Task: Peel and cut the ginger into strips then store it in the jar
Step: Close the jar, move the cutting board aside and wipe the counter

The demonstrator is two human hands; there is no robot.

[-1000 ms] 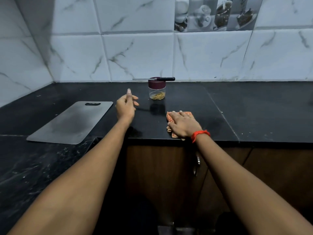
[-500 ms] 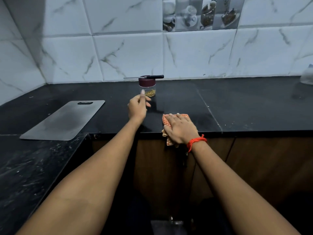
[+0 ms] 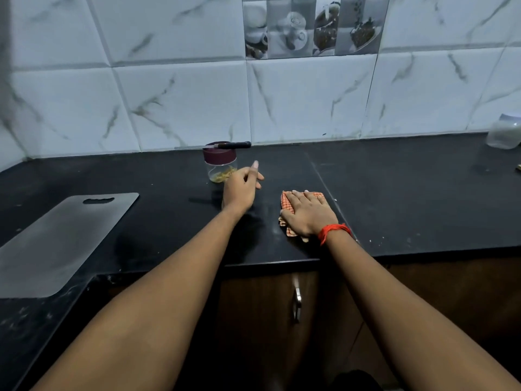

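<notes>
The job looks nearly done: ginger strips [image 3: 223, 174] sit in the closed jar [image 3: 220, 168], a knife [image 3: 217, 145] laid across its lid [image 3: 220, 156], the left hand [image 3: 242, 189] loosely curled and empty just beside it, the right hand [image 3: 308, 213] flat on a cloth [image 3: 287, 203], likely wiping the counter [image 3: 408, 193].

Place: home kitchen
Counter [image 3: 394, 193]: black stone, wooden cabinet doors [image 3: 479, 292] below
Wall: white marbled tiles [image 3: 183, 108], one food-picture tile [image 3: 310, 26]

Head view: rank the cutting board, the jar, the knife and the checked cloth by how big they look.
1. Cutting board, by far, though nearest the camera.
2. Jar and cloth: alike, unranked; the right hand covers most of the cloth.
3. Knife: longest of these three, but thinnest.
</notes>
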